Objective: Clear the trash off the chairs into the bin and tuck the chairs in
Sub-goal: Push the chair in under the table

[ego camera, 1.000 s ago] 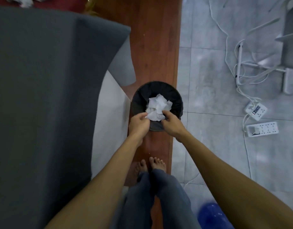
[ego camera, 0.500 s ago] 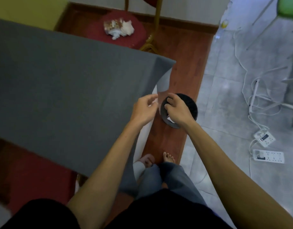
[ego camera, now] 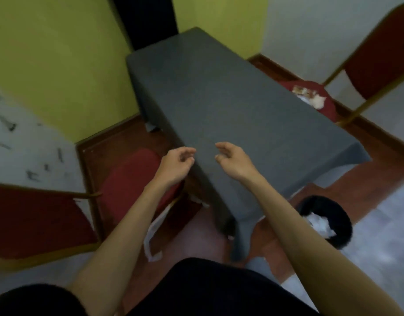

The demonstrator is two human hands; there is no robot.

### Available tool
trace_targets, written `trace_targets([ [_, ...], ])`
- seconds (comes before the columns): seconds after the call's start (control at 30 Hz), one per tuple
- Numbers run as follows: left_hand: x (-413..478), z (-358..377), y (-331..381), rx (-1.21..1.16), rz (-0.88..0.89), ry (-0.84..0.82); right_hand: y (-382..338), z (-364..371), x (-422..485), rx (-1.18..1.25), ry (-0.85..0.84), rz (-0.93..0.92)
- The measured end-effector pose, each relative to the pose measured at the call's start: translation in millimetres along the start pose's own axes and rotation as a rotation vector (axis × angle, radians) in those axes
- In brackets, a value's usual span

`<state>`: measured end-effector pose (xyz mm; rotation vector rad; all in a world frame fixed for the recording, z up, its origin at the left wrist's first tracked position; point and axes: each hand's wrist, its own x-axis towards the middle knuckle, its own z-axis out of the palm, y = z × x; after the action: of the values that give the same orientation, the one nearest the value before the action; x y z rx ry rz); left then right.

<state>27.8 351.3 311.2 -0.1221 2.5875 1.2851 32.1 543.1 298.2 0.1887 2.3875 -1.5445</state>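
My left hand (ego camera: 177,164) and my right hand (ego camera: 233,161) hover empty with fingers apart over the near edge of the grey-clothed table (ego camera: 219,106). A red chair (ego camera: 128,179) with a gold frame stands at the left, its seat bare and partly under my left arm. A second red chair (ego camera: 376,65) stands at the far right, with crumpled white and brown trash (ego camera: 310,96) on its seat. The black bin (ego camera: 326,222) sits on the floor at the lower right with white crumpled paper (ego camera: 319,224) inside.
Yellow-green walls (ego camera: 59,65) enclose the far left corner. The floor under the table is red-brown wood, with grey tiles to the right. A white strip (ego camera: 153,233) hangs by the left chair's seat.
The white paper left my hands and lies in the bin. Both hands rose from the bin to over the table edge, and my view swung left, so the bin is now at the lower right.
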Motion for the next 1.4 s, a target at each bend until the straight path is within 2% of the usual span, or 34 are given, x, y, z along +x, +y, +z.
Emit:
trace_targets([
  [0.2, -60.6, -116.3, -85.6, 0.065, -0.109, 0.148, -68.5, 126.4, -15.4, -0.095, -0.216, -0.11],
  [0.4, -112.4, -189.0, -144.5, 0.078, -0.206, 0.278, -115.3, 218.3, -36.2, -0.208, -0.385, -0.189],
  [0.7, -160.0, -251.8, -192.5, 0.112, -0.361, 0.464, -158.1, 306.5, -36.4, -0.381, -0.6, -0.342],
  [0.9, -196.8, -290.6, -223.6, 0.075, -0.49, 0.718, -183.9, 366.6, -36.5, -0.482, -0.787, -0.423],
  [1.0, -206.6, -304.7, -237.1, 0.032, -0.538, 0.785, -190.3, 396.5, -41.8, -0.509, -0.848, -0.437],
  [1.17, -203.0, -342.4, -258.5, -0.052, -0.562, 0.842, -208.2, 448.1, -46.1, -0.53, -0.875, -0.475],
  [1.4, -189.9, -404.7, -295.8, -0.143, -0.589, 0.696, -222.9, 522.0, -57.7, -0.656, -0.913, -0.524],
])
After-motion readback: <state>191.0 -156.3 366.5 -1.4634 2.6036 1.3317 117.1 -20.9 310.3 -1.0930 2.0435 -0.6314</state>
